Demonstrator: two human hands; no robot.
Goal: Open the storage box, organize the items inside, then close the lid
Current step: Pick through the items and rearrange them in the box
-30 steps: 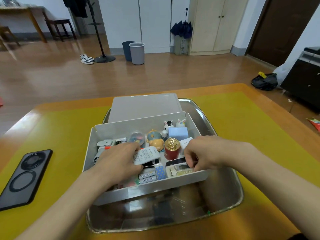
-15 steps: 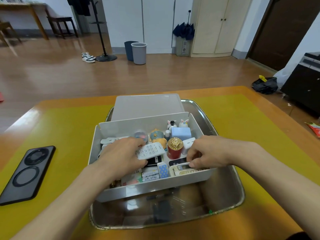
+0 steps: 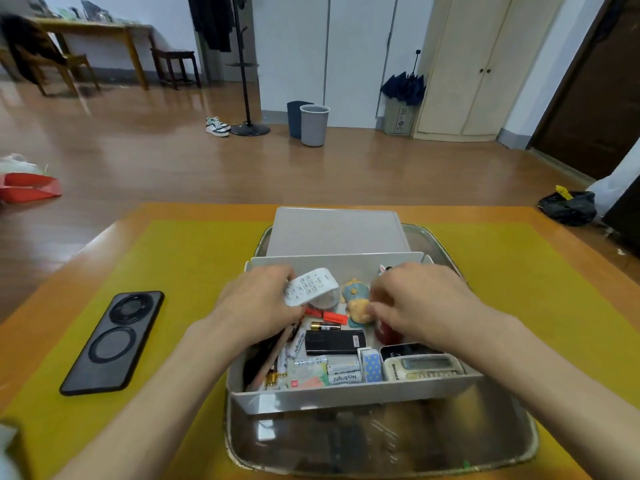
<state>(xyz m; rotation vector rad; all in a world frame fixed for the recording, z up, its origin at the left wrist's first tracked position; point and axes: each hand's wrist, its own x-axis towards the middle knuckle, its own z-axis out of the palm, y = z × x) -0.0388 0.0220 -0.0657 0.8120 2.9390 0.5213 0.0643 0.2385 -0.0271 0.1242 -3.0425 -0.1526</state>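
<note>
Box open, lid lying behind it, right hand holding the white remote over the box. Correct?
Not quite: the left hand grips the white remote, not the right. The right hand reaches in near the red jar. The storage box is open, its lid lying behind it, per the head view.

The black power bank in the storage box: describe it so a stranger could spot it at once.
On the yellow mat a steel tray holds the open storage box. Near the box's middle, just below a gold-tipped battery, lies the black power bank. It is the only flat, glossy black slab there.
</note>
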